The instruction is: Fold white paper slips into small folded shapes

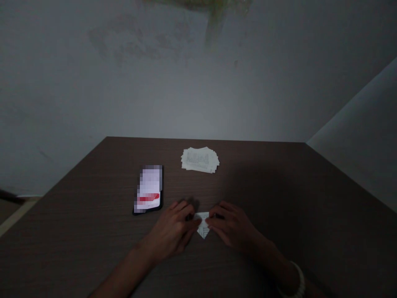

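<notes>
Head view: left hand (172, 231) and right hand (231, 225) low in middle of frame, both half open, fingers bent, tips pinching folded white paper (203, 229) from two sides. Paper lies on surface (266, 194), pointed end toward person; hands seem to keep it flat and still. Stack of paper slips (200, 160) sits above hands, well apart. Phone (148, 189) lies just upper left of left hand, screen blurred. White bracelet (298, 281) at lower right, on right arm.

A smartphone (148, 189) lies near a fanned stack of printed paper slips (200, 159) on a dark wooden table (80, 231).
</notes>
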